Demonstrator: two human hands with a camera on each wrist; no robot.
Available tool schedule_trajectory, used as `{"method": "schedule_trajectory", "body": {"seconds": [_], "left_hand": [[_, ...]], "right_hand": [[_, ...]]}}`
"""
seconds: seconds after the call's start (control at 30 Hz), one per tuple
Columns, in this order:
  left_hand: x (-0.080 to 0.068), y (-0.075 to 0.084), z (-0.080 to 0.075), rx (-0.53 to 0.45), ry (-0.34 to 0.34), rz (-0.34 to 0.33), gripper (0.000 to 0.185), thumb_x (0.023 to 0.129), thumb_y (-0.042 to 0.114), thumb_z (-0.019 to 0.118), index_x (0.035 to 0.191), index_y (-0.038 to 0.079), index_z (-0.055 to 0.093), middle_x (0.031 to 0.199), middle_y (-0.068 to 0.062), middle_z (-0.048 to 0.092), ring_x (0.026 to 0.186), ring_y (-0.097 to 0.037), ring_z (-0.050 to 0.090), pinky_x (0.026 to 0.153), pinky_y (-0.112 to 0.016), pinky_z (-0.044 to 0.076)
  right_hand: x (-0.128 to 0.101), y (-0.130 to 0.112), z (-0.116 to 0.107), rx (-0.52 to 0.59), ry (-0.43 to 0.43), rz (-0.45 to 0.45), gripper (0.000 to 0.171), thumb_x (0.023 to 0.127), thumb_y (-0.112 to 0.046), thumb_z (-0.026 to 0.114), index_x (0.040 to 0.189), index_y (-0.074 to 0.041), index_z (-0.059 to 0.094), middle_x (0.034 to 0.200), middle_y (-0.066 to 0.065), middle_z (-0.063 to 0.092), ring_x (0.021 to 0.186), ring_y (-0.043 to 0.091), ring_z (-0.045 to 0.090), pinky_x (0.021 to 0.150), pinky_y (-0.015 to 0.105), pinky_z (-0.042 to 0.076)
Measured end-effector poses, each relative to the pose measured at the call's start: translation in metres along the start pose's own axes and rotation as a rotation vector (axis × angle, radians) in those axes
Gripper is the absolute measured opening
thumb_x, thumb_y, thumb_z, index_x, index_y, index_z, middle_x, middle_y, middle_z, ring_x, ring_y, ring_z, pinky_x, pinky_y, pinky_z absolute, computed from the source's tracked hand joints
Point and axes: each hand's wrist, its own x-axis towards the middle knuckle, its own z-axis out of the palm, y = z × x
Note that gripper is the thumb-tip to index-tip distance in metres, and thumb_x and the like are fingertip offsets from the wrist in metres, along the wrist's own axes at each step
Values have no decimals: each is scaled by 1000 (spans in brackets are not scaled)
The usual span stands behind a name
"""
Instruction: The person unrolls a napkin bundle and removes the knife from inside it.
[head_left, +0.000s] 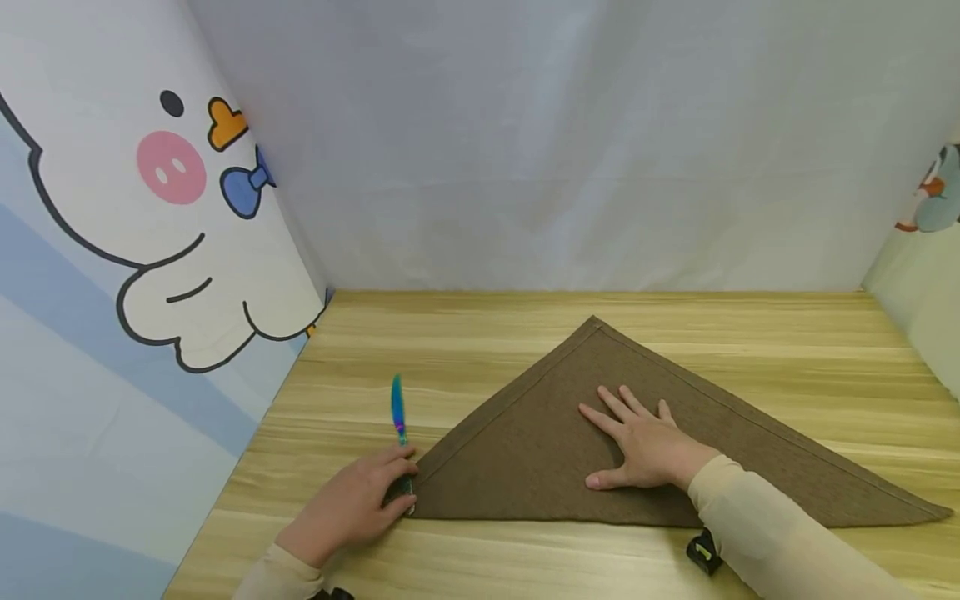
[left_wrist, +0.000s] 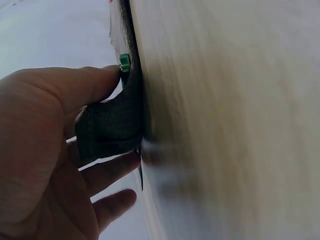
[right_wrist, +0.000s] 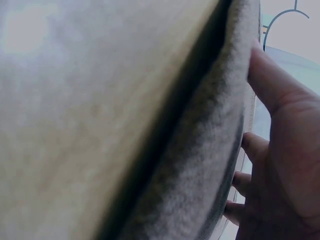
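Observation:
A brown cloth napkin (head_left: 517, 454), folded into a triangle, lies on the wooden table with its long edge towards me. At its left corner my left hand (head_left: 345, 504) grips the cloth beside an iridescent table knife (head_left: 397, 404), whose blade points away from me. In the left wrist view the cloth corner (left_wrist: 110, 127) curls up between thumb and fingers, and the green handle end (left_wrist: 124, 62) shows by the thumb. My right hand (head_left: 648, 450) rests on the middle of the napkin, fingers spread. The right wrist view shows that hand above the napkin's thick edge (right_wrist: 200, 130).
The wooden table (head_left: 465, 333) runs back to a pale curtain (head_left: 562, 150). A cartoon-printed cloth (head_left: 90, 250) hangs along the left side. A small black device (head_left: 703, 552) sits by the right wrist.

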Motion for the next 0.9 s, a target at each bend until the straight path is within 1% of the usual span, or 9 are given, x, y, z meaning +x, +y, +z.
{"method": "schedule_trajectory", "body": {"seconds": [0.13,0.27,0.33,0.43,0.53,0.77,0.9], "left_hand": [[-1,-1,-2,-23,-17,-9,35,89,28,70,116,7,67,137,-13,53,120,-31,55,97,-46,44],[-1,-4,-4,-39,-27,4,36,89,26,69,119,6,65,139,-14,51,121,-31,54,98,-46,44],[-2,-6,-4,-27,-21,3,39,90,27,69,123,6,64,141,-15,49,122,-31,53,98,-46,44],[-5,-10,-6,-1,6,-14,44,89,28,69,126,6,61,141,-17,48,122,-33,53,98,-47,43],[-7,-15,-8,31,26,-36,46,88,30,70,126,5,60,139,-19,50,121,-35,53,98,-48,43],[-11,-18,-11,56,-21,-63,47,88,29,71,126,5,60,137,-22,50,121,-39,51,97,-53,42],[-12,-18,-11,64,-13,-70,44,87,28,72,123,3,62,133,-23,52,119,-40,53,96,-53,43]], "right_hand": [[-1,0,-1,0,2,2,104,72,-78,57,154,-23,26,160,15,12,143,43,10,96,79,12],[-1,0,-2,0,-2,0,104,73,-78,58,154,-22,26,159,15,12,143,43,10,96,79,12],[0,-1,-3,-1,-6,-2,104,73,-78,57,154,-22,26,159,16,12,143,44,10,96,79,11],[0,-1,-5,-5,-5,-9,103,73,-77,58,154,-20,27,159,17,14,142,45,12,95,79,10],[1,-2,-8,-14,-11,-8,103,73,-77,58,154,-19,27,158,19,14,142,46,12,96,79,9],[4,-6,-11,-21,-27,-9,101,75,-76,56,153,-18,30,156,24,16,141,48,14,97,78,9],[2,-8,-12,-7,-34,-6,97,78,-73,58,152,-17,31,156,24,17,141,47,14,98,77,8]]}}
